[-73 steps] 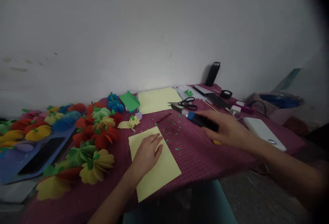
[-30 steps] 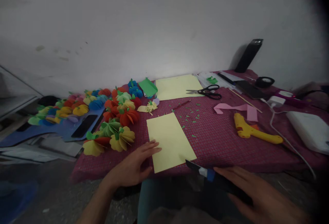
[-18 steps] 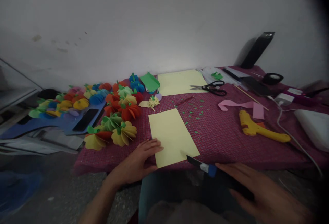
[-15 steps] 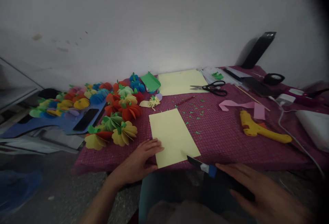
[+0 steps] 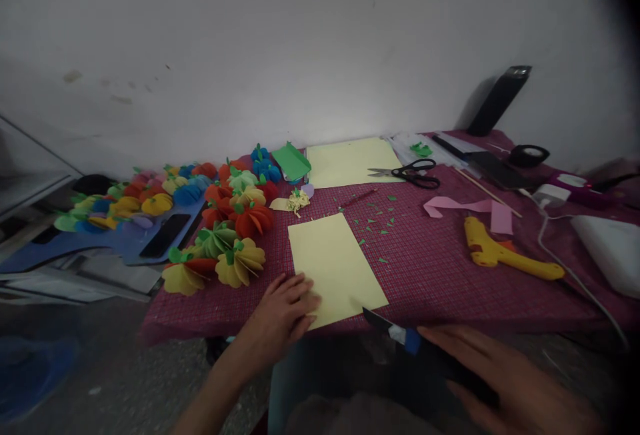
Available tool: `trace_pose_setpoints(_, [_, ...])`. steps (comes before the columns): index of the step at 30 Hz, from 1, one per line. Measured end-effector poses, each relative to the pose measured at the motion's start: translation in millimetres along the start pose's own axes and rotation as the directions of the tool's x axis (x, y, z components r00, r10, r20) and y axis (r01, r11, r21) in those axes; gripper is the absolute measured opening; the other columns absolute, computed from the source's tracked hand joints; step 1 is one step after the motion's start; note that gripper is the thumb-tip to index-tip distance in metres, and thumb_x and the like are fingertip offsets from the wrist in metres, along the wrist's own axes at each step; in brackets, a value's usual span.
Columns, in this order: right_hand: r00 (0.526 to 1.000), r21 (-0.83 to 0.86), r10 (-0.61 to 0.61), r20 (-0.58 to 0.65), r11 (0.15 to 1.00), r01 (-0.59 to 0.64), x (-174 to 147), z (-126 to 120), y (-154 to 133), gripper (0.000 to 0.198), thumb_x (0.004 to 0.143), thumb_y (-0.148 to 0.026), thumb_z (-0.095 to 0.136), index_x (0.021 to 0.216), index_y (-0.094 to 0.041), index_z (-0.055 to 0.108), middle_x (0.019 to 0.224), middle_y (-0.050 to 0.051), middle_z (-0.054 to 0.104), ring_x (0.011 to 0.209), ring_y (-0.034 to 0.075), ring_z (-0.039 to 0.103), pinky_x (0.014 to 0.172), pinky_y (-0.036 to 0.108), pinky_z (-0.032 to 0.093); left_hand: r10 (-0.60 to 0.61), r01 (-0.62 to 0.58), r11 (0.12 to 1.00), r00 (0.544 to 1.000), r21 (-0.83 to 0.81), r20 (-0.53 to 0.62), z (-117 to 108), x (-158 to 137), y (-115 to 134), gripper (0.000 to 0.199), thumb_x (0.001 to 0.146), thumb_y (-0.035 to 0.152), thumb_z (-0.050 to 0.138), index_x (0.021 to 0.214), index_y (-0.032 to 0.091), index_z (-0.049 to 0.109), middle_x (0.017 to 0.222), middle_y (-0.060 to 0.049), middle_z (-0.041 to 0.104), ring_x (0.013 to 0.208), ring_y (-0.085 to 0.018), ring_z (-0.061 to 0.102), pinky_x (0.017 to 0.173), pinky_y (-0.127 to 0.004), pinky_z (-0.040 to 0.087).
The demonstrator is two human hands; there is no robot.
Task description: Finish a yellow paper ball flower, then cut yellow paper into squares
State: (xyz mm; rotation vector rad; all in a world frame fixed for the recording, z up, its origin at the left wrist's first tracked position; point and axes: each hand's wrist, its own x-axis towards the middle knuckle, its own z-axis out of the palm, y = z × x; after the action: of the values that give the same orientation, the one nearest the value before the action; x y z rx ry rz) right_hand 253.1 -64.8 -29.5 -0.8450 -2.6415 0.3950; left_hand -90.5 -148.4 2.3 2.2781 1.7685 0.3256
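Observation:
A pale yellow sheet of paper [image 5: 338,262] lies at the table's front edge. My left hand [image 5: 287,305] rests flat on its near left corner, fingers stretched over the paper, and holds nothing. In my right hand [image 5: 493,372] is a knife [image 5: 411,340] with a dark blade, a blue band and a black handle. Its tip is at the sheet's near edge, towards the right corner; I cannot tell whether it touches. Small green paper scraps [image 5: 383,260] are scattered to the right of the sheet.
Paper pumpkins [image 5: 240,262] crowd the table's left side. Scissors [image 5: 413,172] lie partly on larger yellow sheets [image 5: 350,160] at the back. A yellow glue gun [image 5: 510,255], pink paper strip [image 5: 460,205] and white cable [image 5: 575,275] are on the right.
My left hand has shifted from the sheet's left edge further onto its near left corner, covering that corner. The right hand and knife have barely moved.

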Motion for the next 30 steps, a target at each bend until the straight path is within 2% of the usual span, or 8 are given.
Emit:
trace_pose_setpoints(5, [0.983, -0.049, -0.131, 0.13, 0.989, 0.138, 5, -3, -22, 0.057, 0.074, -0.022, 0.054, 0.129, -0.029, 0.042, 0.121, 0.005, 0.055, 0.098, 0.021, 0.059, 0.076, 0.03, 0.055, -0.053, 0.053, 0.998, 0.999, 0.019, -0.013, 2, 3, 1, 0.032, 0.089, 0.028, 0.039, 0.118, 0.026, 0.053, 0.122, -0.002, 0.056, 0.121, -0.021, 0.04, 0.102, -0.047, 0.029])
trace_pose_setpoints(12, [0.977, -0.051, -0.206, 0.049, 0.977, 0.208, 41, -7, -61, 0.053, 0.068, -0.01, 0.048, 0.12, -0.02, 0.051, 0.11, 0.008, 0.06, 0.095, 0.019, 0.06, 0.077, 0.03, 0.053, -0.024, 0.024, 1.0, 0.999, 0.009, -0.043, 2, 3, -1, 0.032, 0.089, 0.027, 0.039, 0.119, 0.027, 0.052, 0.124, -0.002, 0.054, 0.121, -0.02, 0.042, 0.101, -0.045, 0.032])
trace_pose_setpoints(15, [0.983, -0.095, -0.176, 0.056, 0.979, 0.181, 44, -5, -57, 0.053, 0.069, -0.009, 0.046, 0.121, -0.018, 0.05, 0.113, 0.01, 0.058, 0.096, 0.02, 0.059, 0.077, 0.032, 0.053, -0.006, 0.006, 1.0, 0.999, 0.003, -0.047, 2, 0, -2, 0.034, 0.087, 0.028, 0.043, 0.12, 0.028, 0.05, 0.125, -0.002, 0.054, 0.121, -0.02, 0.041, 0.102, -0.045, 0.031])
trace_pose_setpoints(19, [0.991, -0.122, -0.113, 0.072, 0.985, 0.121, 36, -4, -41, 0.053, 0.071, -0.01, 0.045, 0.124, -0.017, 0.047, 0.115, 0.011, 0.056, 0.097, 0.02, 0.057, 0.079, 0.033, 0.052, 0.022, -0.021, 0.999, 0.999, 0.026, -0.045, -7, 0, -1, 0.05, 0.079, 0.045, 0.053, 0.125, 0.027, 0.045, 0.129, -0.005, 0.049, 0.123, -0.025, 0.038, 0.104, -0.052, 0.022])
trace_pose_setpoints(22, [0.994, -0.118, -0.088, 0.061, 0.988, 0.095, 28, -5, -32, 0.054, 0.071, -0.01, 0.045, 0.124, -0.018, 0.046, 0.115, 0.01, 0.056, 0.097, 0.02, 0.057, 0.078, 0.033, 0.052, 0.025, -0.02, 0.998, 0.996, 0.057, -0.088, -13, 15, 6, 0.049, 0.083, 0.044, 0.046, 0.127, 0.023, 0.042, 0.131, -0.007, 0.047, 0.125, -0.024, 0.035, 0.106, -0.051, 0.018])
trace_pose_setpoints(24, [0.995, -0.112, -0.081, 0.056, 0.99, 0.087, 25, -5, -30, 0.055, 0.071, -0.01, 0.046, 0.125, -0.019, 0.046, 0.115, 0.01, 0.056, 0.097, 0.02, 0.057, 0.078, 0.033, 0.052, 0.021, -0.013, 0.998, 0.994, 0.069, -0.109, -12, 33, 13, 0.044, 0.088, 0.039, 0.038, 0.128, 0.021, 0.041, 0.133, -0.008, 0.044, 0.126, -0.021, 0.033, 0.106, -0.046, 0.023])
trace_pose_setpoints(27, [0.996, -0.107, -0.066, 0.066, 0.992, 0.073, 24, -5, -29, 0.055, 0.071, -0.01, 0.046, 0.125, -0.019, 0.045, 0.115, 0.01, 0.056, 0.095, 0.021, 0.058, 0.077, 0.033, 0.053, 0.108, -0.107, 0.992, 0.994, 0.066, -0.021, -3, 61, 28, 0.046, 0.09, 0.041, 0.033, 0.132, 0.022, 0.035, 0.141, -0.007, 0.031, 0.131, -0.021, 0.023, 0.106, -0.043, 0.022])
trace_pose_setpoints(30, [0.995, -0.096, -0.044, 0.093, 0.994, 0.053, 21, -5, -27, 0.056, 0.071, -0.01, 0.045, 0.127, -0.019, 0.043, 0.115, 0.01, 0.055, 0.097, 0.021, 0.057, 0.078, 0.034, 0.053, 0.17, -0.175, 0.982, 0.983, 0.067, 0.072, 11, 78, 40, 0.051, 0.089, 0.048, 0.029, 0.134, 0.025, 0.029, 0.143, -0.005, 0.028, 0.132, -0.021, 0.019, 0.107, -0.046, 0.018])
